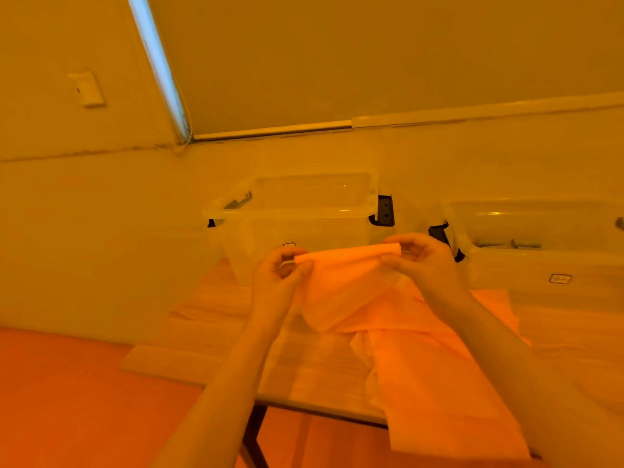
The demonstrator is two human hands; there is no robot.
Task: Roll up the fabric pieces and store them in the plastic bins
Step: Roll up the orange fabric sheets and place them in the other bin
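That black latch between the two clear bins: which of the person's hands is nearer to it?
Right. The right hand grips the fabric roll just below the black latch; the left hand pinches the roll's far end, farther left.

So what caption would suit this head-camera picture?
Both hands, left hand and right hand, pinch a fabric piece's rolled top edge before two clear bins.

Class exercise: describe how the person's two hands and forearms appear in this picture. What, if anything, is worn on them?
Both the left hand and the right hand are bare: no gloves, rings, watch or bracelets show. Both forearms are uncovered, with no sleeves visible up to the frame's edge. Strong orange lighting tints everything.
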